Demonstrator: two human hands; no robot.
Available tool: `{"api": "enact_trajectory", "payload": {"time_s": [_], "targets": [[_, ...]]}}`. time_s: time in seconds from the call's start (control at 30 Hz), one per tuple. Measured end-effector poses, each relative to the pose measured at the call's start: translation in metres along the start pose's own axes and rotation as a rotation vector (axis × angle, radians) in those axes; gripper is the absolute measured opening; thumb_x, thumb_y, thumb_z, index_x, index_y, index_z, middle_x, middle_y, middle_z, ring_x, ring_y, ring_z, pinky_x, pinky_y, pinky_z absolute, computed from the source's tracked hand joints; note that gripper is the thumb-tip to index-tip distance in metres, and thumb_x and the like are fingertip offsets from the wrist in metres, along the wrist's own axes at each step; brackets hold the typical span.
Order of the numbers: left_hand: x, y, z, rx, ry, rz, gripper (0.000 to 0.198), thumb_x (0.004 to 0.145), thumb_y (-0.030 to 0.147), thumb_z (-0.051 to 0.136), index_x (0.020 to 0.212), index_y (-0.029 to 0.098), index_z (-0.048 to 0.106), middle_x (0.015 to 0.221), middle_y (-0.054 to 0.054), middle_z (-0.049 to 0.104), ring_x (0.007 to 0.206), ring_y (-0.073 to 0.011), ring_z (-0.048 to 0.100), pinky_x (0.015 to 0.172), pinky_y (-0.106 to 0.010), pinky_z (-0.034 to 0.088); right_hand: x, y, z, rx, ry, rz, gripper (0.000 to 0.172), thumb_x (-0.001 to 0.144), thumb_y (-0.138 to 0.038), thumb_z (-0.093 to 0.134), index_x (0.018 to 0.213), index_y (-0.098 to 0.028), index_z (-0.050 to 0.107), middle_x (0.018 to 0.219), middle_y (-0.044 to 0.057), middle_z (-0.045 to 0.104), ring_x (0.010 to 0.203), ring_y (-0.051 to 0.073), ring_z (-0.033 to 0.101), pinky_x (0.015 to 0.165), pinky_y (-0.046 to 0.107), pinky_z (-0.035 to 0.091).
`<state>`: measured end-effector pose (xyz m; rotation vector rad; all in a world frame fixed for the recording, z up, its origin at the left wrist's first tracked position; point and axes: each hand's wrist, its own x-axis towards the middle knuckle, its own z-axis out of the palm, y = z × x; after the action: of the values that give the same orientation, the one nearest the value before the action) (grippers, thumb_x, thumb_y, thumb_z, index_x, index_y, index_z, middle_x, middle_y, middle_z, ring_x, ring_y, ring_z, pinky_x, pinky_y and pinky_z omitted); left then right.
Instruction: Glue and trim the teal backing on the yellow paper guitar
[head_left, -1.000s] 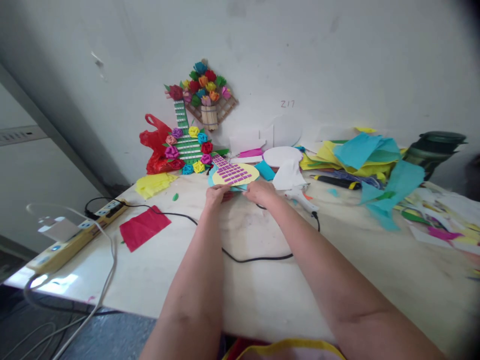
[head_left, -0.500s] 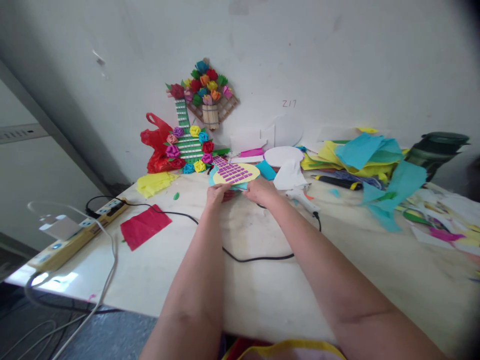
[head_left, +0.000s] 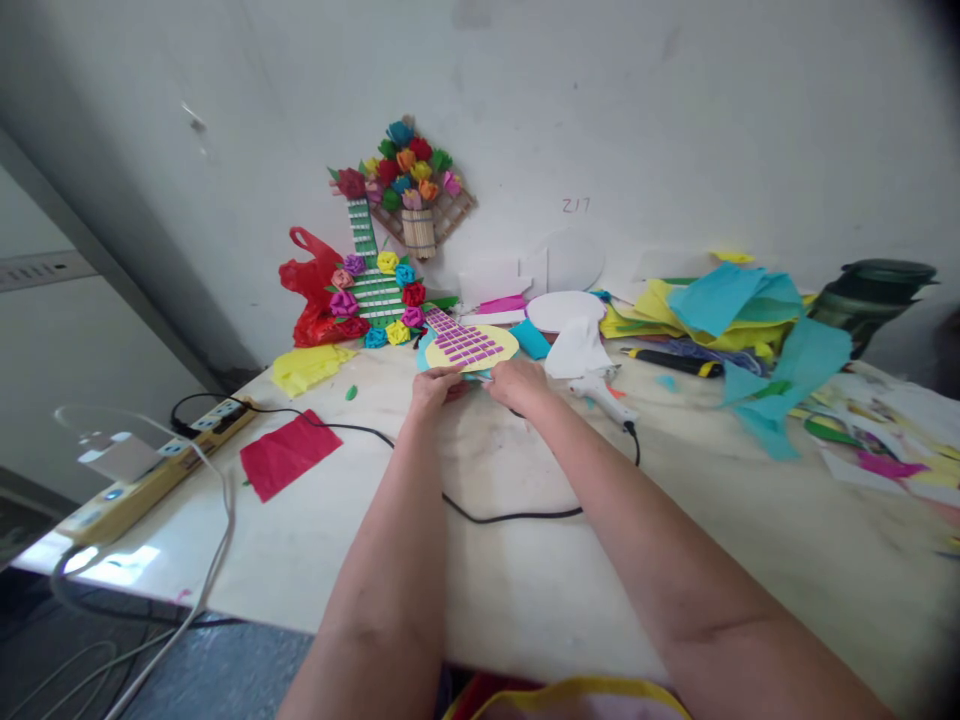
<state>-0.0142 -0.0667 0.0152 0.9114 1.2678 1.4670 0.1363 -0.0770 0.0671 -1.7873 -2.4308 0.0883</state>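
A pale yellow oval card with crossing purple strips (head_left: 491,340) lies on light blue paper (head_left: 422,352) at the middle of the table. Its near edge meets the fingers of my left hand (head_left: 437,387), which are bent and closed; what they pinch is hidden. My right hand (head_left: 517,382) is a closed fist just to the right, beside the card's near edge. A thin light tip shows at its fingers and a small dark end below it, too little to name the tool. A white glue gun (head_left: 606,400) rests right of that hand.
Behind stand a green paper guitar with paper roses (head_left: 379,290) and a red bag (head_left: 311,290). Crepe paper (head_left: 731,300), a black-yellow cutter (head_left: 675,362) and a dark bottle (head_left: 874,305) are at right. A power strip (head_left: 180,450), red paper (head_left: 289,455) and black cord (head_left: 517,518) lie nearer.
The view has shifted very slightly. Both hands stay at the card's near edge, with only a tiny turn of the right hand.
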Motion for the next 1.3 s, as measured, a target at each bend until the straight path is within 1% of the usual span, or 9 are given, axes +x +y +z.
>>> {"api": "enact_trajectory", "payload": {"time_s": [0.27, 0.4, 0.5, 0.63, 0.8, 0.93, 1.13, 1.23, 1.3], "targets": [[0.000, 0.003, -0.002, -0.008, -0.021, -0.016, 0.028, 0.059, 0.015, 0.066, 0.086, 0.009, 0.065, 0.056, -0.005, 0.064, 0.053, -0.0156, 0.062, 0.059, -0.028, 0.051, 0.000, 0.019, -0.024, 0.012, -0.096, -0.026, 0.033, 0.077, -0.041, 0.051, 0.095, -0.021, 0.069, 0.103, 0.010, 0.066, 0.095, 0.025, 0.059, 0.074, 0.032, 0.043], [0.003, 0.004, -0.004, -0.034, 0.070, 0.018, 0.030, 0.060, 0.015, 0.064, 0.089, 0.009, 0.066, 0.052, -0.002, 0.061, 0.051, -0.0145, 0.061, 0.057, -0.027, 0.050, 0.001, 0.029, -0.031, 0.043, -0.135, -0.008, 0.030, 0.075, -0.041, 0.053, 0.088, -0.021, 0.071, 0.097, 0.009, 0.067, 0.089, 0.024, 0.060, 0.071, 0.031, 0.043], [0.003, 0.005, -0.004, 0.013, 0.143, 0.026, 0.039, 0.062, 0.016, 0.063, 0.100, 0.009, 0.064, 0.048, -0.001, 0.059, 0.046, -0.0141, 0.059, 0.054, -0.026, 0.049, 0.004, 0.033, -0.029, 0.079, -0.157, -0.028, 0.027, 0.074, -0.041, 0.053, 0.080, -0.022, 0.072, 0.090, 0.007, 0.068, 0.082, 0.021, 0.060, 0.066, 0.029, 0.042], [-0.002, 0.008, -0.004, 0.068, 0.038, -0.007, 0.055, 0.064, 0.020, 0.064, 0.117, 0.014, 0.056, 0.052, -0.002, 0.061, 0.048, -0.0165, 0.061, 0.053, -0.027, 0.049, 0.007, 0.034, -0.024, 0.094, -0.164, -0.048, 0.026, 0.073, -0.042, 0.053, 0.075, -0.023, 0.071, 0.083, 0.004, 0.067, 0.074, 0.019, 0.059, 0.060, 0.027, 0.040], [-0.007, 0.007, 0.001, -0.018, -0.117, 0.021, 0.068, 0.063, 0.021, 0.066, 0.128, 0.017, 0.047, 0.064, -0.004, 0.066, 0.055, -0.0170, 0.064, 0.057, -0.028, 0.050, 0.004, 0.035, -0.025, 0.140, -0.168, -0.106, 0.026, 0.072, -0.042, 0.054, 0.072, -0.021, 0.069, 0.071, 0.002, 0.063, 0.063, 0.014, 0.054, 0.054, 0.024, 0.035], [-0.003, 0.001, 0.005, -0.039, -0.119, 0.048, 0.053, 0.065, 0.019, 0.063, 0.117, 0.011, 0.056, 0.063, -0.005, 0.066, 0.055, -0.0160, 0.063, 0.059, -0.028, 0.050, 0.000, 0.038, -0.029, 0.267, -0.139, -0.174, 0.028, 0.074, -0.041, 0.053, 0.070, -0.017, 0.067, 0.061, 0.000, 0.058, 0.055, 0.011, 0.047, 0.050, 0.023, 0.031], [0.002, -0.001, 0.001, -0.079, -0.072, 0.051, 0.033, 0.060, 0.018, 0.063, 0.092, 0.009, 0.063, 0.062, -0.007, 0.066, 0.059, -0.0181, 0.065, 0.062, -0.029, 0.051, 0.007, 0.042, -0.021, 0.302, 0.080, -0.095, 0.038, 0.075, -0.050, 0.049, 0.065, -0.017, 0.064, 0.064, 0.002, 0.058, 0.061, 0.013, 0.049, 0.050, 0.024, 0.029], [0.004, 0.000, -0.003, -0.081, 0.012, 0.049, 0.028, 0.058, 0.021, 0.063, 0.084, 0.009, 0.064, 0.055, -0.006, 0.063, 0.051, -0.0169, 0.062, 0.056, -0.028, 0.050, 0.011, 0.041, -0.013, 0.336, 0.149, -0.014, 0.041, 0.072, -0.055, 0.052, 0.079, -0.018, 0.065, 0.077, 0.003, 0.062, 0.072, 0.016, 0.054, 0.056, 0.023, 0.033], [0.004, 0.002, -0.005, -0.064, 0.072, 0.046, 0.027, 0.057, 0.022, 0.063, 0.080, 0.009, 0.064, 0.049, -0.003, 0.060, 0.043, -0.0143, 0.057, 0.049, -0.026, 0.047, 0.013, 0.040, -0.007, 0.383, 0.185, 0.037, 0.043, 0.070, -0.051, 0.056, 0.096, -0.018, 0.064, 0.087, 0.005, 0.064, 0.078, 0.018, 0.056, 0.060, 0.023, 0.036]]}}
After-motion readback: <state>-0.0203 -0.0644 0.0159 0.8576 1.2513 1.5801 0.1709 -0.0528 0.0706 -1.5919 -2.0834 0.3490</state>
